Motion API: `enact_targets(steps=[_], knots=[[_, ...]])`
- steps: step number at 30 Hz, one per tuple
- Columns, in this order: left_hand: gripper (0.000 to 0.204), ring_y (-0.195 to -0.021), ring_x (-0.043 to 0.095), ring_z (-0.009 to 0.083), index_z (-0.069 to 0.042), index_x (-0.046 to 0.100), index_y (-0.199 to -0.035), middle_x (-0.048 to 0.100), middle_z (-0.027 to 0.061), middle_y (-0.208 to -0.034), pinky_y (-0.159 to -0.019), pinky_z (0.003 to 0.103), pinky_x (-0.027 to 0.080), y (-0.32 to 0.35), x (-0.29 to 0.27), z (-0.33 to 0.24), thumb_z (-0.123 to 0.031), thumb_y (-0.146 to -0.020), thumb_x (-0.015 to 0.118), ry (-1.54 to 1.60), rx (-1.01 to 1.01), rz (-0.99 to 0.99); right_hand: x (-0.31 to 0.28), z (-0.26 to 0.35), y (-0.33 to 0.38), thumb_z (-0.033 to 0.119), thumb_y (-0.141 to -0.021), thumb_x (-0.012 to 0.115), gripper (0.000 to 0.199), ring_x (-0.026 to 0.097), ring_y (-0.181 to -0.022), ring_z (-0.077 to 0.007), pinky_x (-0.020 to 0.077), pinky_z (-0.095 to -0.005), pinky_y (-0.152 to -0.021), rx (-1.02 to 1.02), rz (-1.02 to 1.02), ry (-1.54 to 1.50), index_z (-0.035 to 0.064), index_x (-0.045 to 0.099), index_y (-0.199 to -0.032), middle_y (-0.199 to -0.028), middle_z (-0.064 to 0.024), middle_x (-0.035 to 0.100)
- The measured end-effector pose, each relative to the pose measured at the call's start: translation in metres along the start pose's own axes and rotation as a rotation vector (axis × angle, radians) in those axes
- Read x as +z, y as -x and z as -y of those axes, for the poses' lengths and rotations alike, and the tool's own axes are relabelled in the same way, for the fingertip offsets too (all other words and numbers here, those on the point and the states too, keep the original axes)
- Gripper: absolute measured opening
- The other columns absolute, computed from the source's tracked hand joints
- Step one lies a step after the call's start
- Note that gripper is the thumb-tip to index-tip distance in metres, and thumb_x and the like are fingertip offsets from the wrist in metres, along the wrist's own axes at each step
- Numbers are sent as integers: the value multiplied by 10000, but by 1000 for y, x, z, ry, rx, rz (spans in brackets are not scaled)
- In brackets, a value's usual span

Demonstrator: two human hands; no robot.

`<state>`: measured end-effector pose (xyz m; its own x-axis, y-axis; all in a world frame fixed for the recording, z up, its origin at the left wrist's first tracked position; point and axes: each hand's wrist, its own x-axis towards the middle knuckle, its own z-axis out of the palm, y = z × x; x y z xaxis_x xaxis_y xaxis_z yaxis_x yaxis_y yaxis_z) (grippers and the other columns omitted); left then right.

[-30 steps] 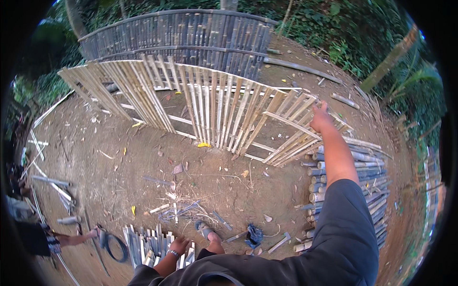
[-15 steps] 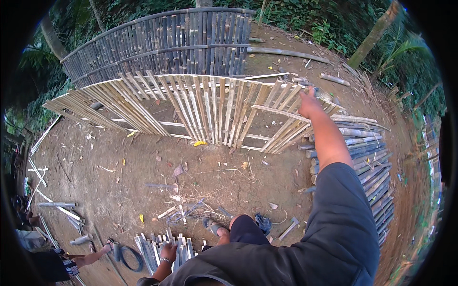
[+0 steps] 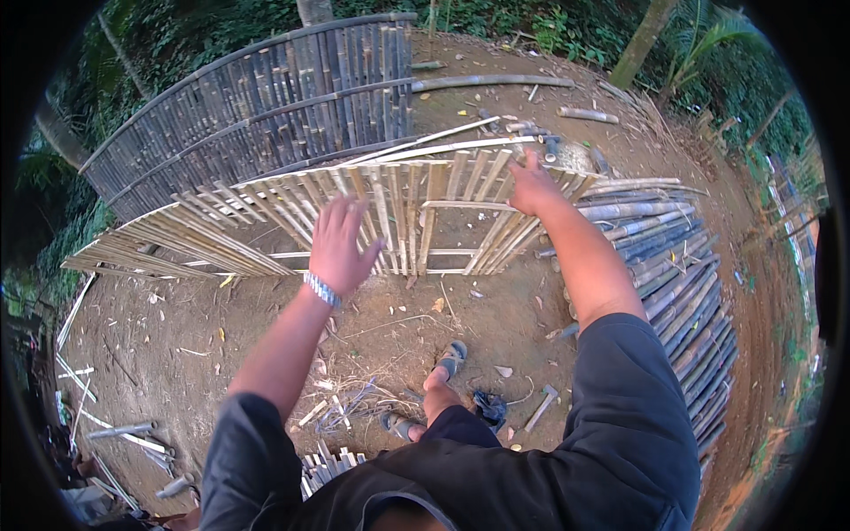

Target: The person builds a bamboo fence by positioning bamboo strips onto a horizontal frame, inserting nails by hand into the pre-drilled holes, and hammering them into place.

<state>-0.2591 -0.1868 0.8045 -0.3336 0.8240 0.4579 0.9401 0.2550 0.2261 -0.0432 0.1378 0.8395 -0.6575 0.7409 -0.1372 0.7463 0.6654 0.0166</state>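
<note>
A pale bamboo slat fence panel (image 3: 412,212) stretches across the ground before me, its slats fixed to long thin rails. At the top edge near its right end, my right hand (image 3: 534,188) grips it, with fingers hooked over the slat tops. My left hand (image 3: 341,243), a metal-banded watch on its wrist, hovers in front of the panel's middle. Its fingers are spread and hold nothing. A short strip of bamboo (image 3: 469,205) lies across the slats just left of my right hand.
A dark bamboo fence (image 3: 266,102) stands behind the panel. Bamboo poles (image 3: 682,301) are piled at the right. Near my feet lie a black plastic bag (image 3: 490,409), a hatchet-like tool (image 3: 542,407) and scraps (image 3: 341,407). Cut slats (image 3: 329,469) lie by my left side.
My left hand has risen from the cut slats at the lower left to the panel. One foot has stepped forward. The panel and right hand appear farther left as the view shifts.
</note>
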Motion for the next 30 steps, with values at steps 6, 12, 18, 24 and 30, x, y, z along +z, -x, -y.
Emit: enact_targets(steps=[6, 12, 18, 24, 30], knots=[[836, -1503, 355, 347, -107, 464, -1517, 427, 180, -1585, -1269, 536, 188, -145, 50, 3, -640, -901, 652, -323, 93, 156, 6, -21, -7, 217, -865, 779, 810, 381, -1485, -387, 382, -436, -1199, -67, -32, -30, 199, 409, -1586, -1711, -150, 128], [750, -1036, 727, 332, -137, 648, -1342, 759, 147, -1092, -922, 478, 563, -180, 91, 14, -741, -903, 576, -191, -97, 586, 39, -54, 0, 211, -914, 750, 642, 435, -1437, -377, 399, -449, -1172, -139, -480, -579, 146, 504, -1504, -1619, -150, 347], [741, -712, 732, 181, -165, 733, -1109, 739, 83, -791, -655, 389, 604, -177, 107, 15, -829, -855, 524, -212, -82, 529, 204, -94, -1, 217, -1008, 642, 690, 487, -1371, -342, 463, -492, -1068, 907, -479, -1836, 91, 281, -1582, -1557, -186, 413], [664, -706, 725, 272, -120, 719, -914, 715, 95, -772, -642, 422, 580, -177, 106, 17, -772, -798, 669, -220, -83, 441, 214, -67, -49, 157, -1032, 553, 731, 504, -1331, -356, 488, -533, -1021, 983, -512, -2183, 147, 122, -1622, -1578, -184, 364], [605, -714, 722, 274, -129, 722, -879, 724, 79, -779, -653, 408, 566, -176, 110, 18, -725, -779, 728, -212, -104, 453, 213, -75, -72, 29, -967, 589, 821, 540, -1253, -363, 532, -495, -966, 1130, -527, -2166, 205, 106, -1608, -1470, -183, 435]])
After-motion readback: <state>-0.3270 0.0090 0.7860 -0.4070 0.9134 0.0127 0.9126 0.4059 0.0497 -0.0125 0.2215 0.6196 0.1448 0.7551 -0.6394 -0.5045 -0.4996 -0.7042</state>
